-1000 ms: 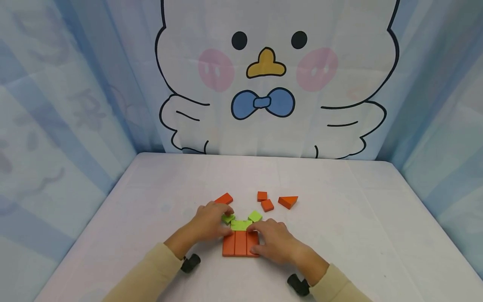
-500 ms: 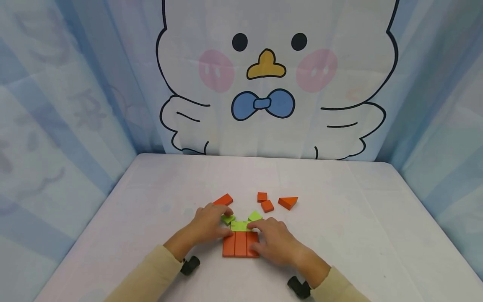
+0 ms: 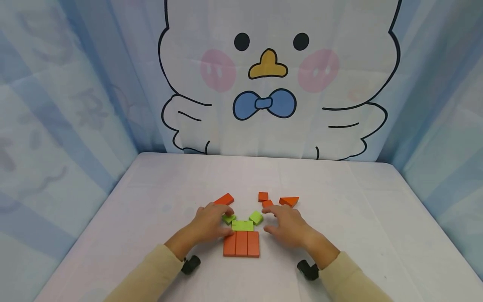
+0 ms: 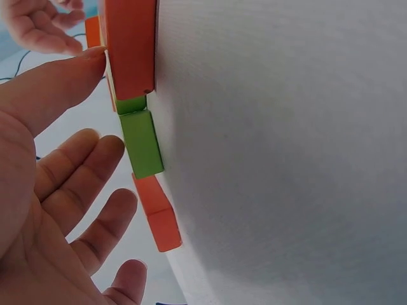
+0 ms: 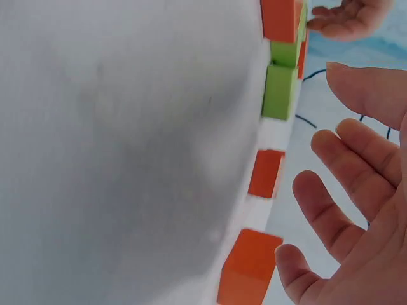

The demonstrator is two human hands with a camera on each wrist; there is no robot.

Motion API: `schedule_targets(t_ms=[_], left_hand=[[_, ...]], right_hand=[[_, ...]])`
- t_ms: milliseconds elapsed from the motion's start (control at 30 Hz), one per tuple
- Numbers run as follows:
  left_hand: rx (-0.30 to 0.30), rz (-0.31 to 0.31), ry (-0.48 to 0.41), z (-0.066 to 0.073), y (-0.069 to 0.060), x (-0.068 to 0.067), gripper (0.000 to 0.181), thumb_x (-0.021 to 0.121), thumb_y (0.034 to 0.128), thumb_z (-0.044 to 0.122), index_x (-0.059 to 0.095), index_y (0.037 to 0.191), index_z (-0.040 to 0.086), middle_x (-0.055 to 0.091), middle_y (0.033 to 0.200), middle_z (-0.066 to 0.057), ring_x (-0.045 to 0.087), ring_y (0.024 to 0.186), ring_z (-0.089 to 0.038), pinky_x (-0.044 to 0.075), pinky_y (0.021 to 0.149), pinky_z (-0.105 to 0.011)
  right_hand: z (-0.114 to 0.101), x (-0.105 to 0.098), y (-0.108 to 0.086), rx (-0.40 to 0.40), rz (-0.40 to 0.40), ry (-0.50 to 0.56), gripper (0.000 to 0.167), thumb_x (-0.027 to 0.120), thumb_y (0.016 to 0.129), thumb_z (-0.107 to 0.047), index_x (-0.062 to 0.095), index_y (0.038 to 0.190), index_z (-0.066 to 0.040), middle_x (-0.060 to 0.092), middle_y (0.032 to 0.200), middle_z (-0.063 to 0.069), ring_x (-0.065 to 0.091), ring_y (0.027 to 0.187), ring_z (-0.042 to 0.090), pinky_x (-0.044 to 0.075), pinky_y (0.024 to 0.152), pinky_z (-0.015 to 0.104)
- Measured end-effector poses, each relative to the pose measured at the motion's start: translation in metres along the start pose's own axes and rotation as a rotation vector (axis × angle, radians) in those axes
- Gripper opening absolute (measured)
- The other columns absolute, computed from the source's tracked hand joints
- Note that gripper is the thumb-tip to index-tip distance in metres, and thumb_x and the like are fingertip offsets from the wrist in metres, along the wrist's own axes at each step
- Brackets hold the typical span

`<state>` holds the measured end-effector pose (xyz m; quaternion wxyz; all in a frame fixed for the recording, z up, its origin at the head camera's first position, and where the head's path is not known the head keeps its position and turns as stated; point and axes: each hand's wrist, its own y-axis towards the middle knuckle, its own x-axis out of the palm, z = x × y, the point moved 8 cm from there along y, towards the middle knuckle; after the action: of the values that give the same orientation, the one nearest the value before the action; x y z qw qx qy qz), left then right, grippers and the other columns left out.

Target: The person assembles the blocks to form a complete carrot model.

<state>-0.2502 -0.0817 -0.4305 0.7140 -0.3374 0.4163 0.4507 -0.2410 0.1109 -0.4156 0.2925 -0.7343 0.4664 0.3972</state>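
Three red-orange blocks (image 3: 241, 244) lie side by side, with a green block (image 3: 242, 225) along their far edge. Small green blocks sit at its two far corners, one at the left (image 3: 228, 219) and one at the right (image 3: 256, 217). The left hand (image 3: 209, 223) rests at the left of this group; in the left wrist view its thumb touches an orange block (image 4: 130, 51) and its other fingers are spread beside a green block (image 4: 142, 143). The right hand (image 3: 288, 226) hovers just right of the group, holding nothing, fingers parted.
Beyond the hands lie an orange block (image 3: 224, 199) at the left, two small orange squares, one behind (image 3: 263, 196) and one in front (image 3: 267, 204), and an orange triangular block (image 3: 289, 201) at the right. A printed curtain (image 3: 264, 138) stands behind the table.
The right hand has moved right and slightly away from the wearer, off the rightmost red-orange block and the green block. The left hand has stayed in place.
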Motion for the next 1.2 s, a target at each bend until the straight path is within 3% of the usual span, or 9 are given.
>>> schedule_targets(t_ms=[167, 433, 767, 967, 1200], left_hand=[[-0.004, 0.0, 0.002, 0.0, 0.0, 0.0, 0.044, 0.085, 0.0811, 0.031, 0.066, 0.118, 0.015, 0.064, 0.107, 0.007, 0.053, 0.106, -0.02, 0.04, 0.09, -0.047], [-0.007, -0.006, -0.002, 0.002, 0.0, 0.0, 0.045, 0.085, 0.0814, 0.031, 0.066, 0.119, 0.015, 0.064, 0.109, 0.006, 0.053, 0.106, -0.021, 0.039, 0.091, -0.047], [-0.012, -0.006, 0.001, 0.001, -0.001, -0.001, 0.044, 0.084, 0.0816, 0.031, 0.067, 0.119, 0.015, 0.064, 0.109, 0.006, 0.053, 0.108, -0.021, 0.039, 0.092, -0.047], [0.0, -0.009, -0.003, 0.002, -0.001, -0.001, 0.044, 0.084, 0.0821, 0.031, 0.067, 0.119, 0.014, 0.064, 0.108, 0.006, 0.053, 0.107, -0.021, 0.039, 0.092, -0.047], [0.006, -0.003, -0.002, 0.003, -0.002, -0.002, 0.043, 0.084, 0.0819, 0.031, 0.067, 0.118, 0.014, 0.064, 0.108, 0.006, 0.053, 0.107, -0.021, 0.039, 0.091, -0.047]], right_hand=[[0.01, -0.005, 0.005, 0.001, 0.025, -0.015, 0.038, 0.075, 0.09, -0.017, 0.065, 0.127, -0.012, 0.064, 0.125, 0.003, 0.057, 0.12, 0.03, 0.041, 0.1, 0.055], [0.02, -0.002, 0.008, 0.02, -0.004, -0.041, 0.041, 0.074, 0.09, -0.016, 0.063, 0.129, -0.013, 0.063, 0.129, 0.005, 0.054, 0.123, 0.033, 0.036, 0.1, 0.059], [0.018, -0.008, 0.005, 0.04, 0.008, -0.118, 0.039, 0.074, 0.09, -0.02, 0.065, 0.127, -0.01, 0.064, 0.117, 0.005, 0.056, 0.11, 0.03, 0.042, 0.094, 0.054], [0.022, -0.004, 0.007, 0.051, -0.012, -0.093, 0.044, 0.072, 0.091, -0.014, 0.061, 0.134, -0.008, 0.063, 0.125, 0.007, 0.057, 0.115, 0.03, 0.044, 0.097, 0.055], [0.026, -0.005, 0.006, 0.078, 0.001, -0.095, 0.029, 0.069, 0.089, -0.007, 0.07, 0.118, -0.011, 0.067, 0.114, 0.004, 0.059, 0.109, 0.03, 0.047, 0.093, 0.051]])
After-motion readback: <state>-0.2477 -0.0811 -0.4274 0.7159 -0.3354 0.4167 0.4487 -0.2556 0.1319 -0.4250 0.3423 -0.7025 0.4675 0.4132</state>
